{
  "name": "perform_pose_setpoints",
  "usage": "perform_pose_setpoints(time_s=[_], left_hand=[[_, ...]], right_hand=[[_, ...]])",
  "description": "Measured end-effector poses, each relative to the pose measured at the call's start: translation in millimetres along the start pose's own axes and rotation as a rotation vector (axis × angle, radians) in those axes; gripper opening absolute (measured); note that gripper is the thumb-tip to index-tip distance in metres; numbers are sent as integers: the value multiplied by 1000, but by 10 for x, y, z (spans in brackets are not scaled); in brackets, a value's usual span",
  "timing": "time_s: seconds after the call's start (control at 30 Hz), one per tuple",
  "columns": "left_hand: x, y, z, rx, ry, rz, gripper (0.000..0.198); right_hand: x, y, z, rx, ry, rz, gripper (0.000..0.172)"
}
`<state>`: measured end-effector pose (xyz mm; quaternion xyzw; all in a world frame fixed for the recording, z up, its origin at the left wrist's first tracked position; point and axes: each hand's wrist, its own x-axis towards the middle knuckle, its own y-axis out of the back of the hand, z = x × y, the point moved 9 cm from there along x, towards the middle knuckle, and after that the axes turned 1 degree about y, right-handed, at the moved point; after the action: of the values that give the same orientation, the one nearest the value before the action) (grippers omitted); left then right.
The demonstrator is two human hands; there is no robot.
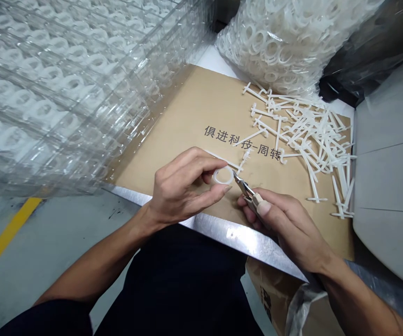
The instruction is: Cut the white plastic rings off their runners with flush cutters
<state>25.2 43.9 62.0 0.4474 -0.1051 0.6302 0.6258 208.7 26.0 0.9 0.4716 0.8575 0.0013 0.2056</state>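
A white plastic ring [223,175] is pinched between the thumb and fingers of my left hand [190,186], above the cardboard sheet [173,135]. My right hand [278,214] is wrapped round a cutter [255,198] with a metal tip and beige handle. The cutter's tip is at the right edge of the ring. Just beyond the ring lies a thin white plastic piece [245,161] with a long stem. Many similar white sprue pieces [313,130] are heaped on the right part of the cardboard.
Stacked clear trays [64,88] of white rings fill the left. A clear bag [274,46] of rings stands at the back. A grey surface [392,168] borders the cardboard at right. The table's metal edge [236,235] runs in front of my body.
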Motion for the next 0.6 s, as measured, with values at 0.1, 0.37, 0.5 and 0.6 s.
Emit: perform_pose_setpoints(time_s=[0.1, 0.37, 0.5, 0.6], left_hand=[[-7, 2, -15, 15, 12, 3, 20], [-8, -2, -13, 19, 20, 9, 17], [-13, -4, -17, 13, 15, 7, 19], [-20, -1, -26, 24, 19, 5, 18]], right_hand=[[-7, -3, 20, 16, -11, 5, 43], [-17, -1, 34, 3, -11, 3, 44], [-19, -5, 20, 17, -11, -7, 43], [-20, -11, 23, 23, -22, -10, 43]])
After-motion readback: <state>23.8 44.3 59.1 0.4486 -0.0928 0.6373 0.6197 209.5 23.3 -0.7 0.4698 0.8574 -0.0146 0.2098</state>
